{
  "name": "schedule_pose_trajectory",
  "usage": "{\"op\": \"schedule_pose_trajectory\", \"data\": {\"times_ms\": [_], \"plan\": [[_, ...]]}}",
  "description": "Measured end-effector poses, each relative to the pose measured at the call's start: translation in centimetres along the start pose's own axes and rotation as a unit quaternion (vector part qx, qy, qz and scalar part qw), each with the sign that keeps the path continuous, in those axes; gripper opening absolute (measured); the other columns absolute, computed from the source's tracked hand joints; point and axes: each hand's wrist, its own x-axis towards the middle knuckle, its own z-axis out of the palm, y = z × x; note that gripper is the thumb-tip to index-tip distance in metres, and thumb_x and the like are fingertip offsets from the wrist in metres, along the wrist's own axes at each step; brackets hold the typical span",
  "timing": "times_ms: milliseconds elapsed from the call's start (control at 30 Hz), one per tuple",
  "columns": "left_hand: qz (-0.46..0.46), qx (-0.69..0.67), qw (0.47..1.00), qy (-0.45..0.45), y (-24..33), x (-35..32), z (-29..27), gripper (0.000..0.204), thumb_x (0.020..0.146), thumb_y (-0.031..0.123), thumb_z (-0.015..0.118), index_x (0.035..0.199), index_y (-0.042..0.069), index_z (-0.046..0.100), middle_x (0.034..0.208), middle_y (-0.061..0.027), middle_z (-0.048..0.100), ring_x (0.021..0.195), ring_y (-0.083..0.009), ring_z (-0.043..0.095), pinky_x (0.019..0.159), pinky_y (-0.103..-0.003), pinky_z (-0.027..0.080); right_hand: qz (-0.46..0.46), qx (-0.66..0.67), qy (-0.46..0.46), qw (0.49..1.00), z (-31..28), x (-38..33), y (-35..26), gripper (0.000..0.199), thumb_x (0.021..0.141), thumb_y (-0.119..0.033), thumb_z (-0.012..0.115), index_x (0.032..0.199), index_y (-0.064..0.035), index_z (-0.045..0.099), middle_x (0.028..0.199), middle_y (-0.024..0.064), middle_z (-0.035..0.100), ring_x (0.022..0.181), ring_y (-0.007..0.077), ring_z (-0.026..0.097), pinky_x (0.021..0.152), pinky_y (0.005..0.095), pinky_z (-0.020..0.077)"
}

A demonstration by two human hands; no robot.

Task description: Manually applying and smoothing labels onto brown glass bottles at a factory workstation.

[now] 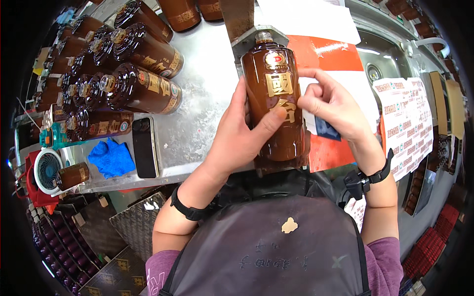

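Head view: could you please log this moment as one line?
left hand: grips glossy brown ceramic bottle | right hand: fingertips on its gold label | bottle: in metal jig | nearby: black phone

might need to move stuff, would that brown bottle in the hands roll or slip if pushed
The brown bottle looks round and glossy, so lying flat it would probably roll and may feel slippery. It looks like glazed ceramic or glass, so likely heavy and breakable. For now the left hand grips its side and the right hand touches its front.
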Motion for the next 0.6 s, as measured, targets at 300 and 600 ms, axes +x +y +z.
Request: {"op": "schedule_pose_trajectory", "data": {"times_ms": [300,600], "plan": [[-0.012,-0.098,0.995,0.024,1.0,1.9,0.2,0.049,0.101,0.019,0.060,0.140,-0.002,0.039,0.128,-0.0102,0.058,0.113,-0.0130,0.058,0.098,-0.029,0.048,-0.023,-0.120,0.017,0.992,-0.4,2.2,-1.6,0.063,0.087,-0.033,0.078,0.132,0.0041,0.054,0.074,-0.0059,0.054,0.071,0.0021,0.050,0.065,0.0200,0.0405],[-0.028,-0.100,0.994,0.028,0.8,2.0,-0.2,0.050,0.101,0.020,0.061,0.140,-0.002,0.039,0.127,-0.0101,0.058,0.114,-0.0137,0.058,0.099,-0.030,0.047,-0.027,-0.094,0.046,0.994,-3.5,3.5,-2.5,0.048,0.098,-0.045,0.061,0.122,-0.0043,0.064,0.086,-0.0034,0.062,0.079,0.0024,0.054,0.071,0.0194,0.0441]]}}
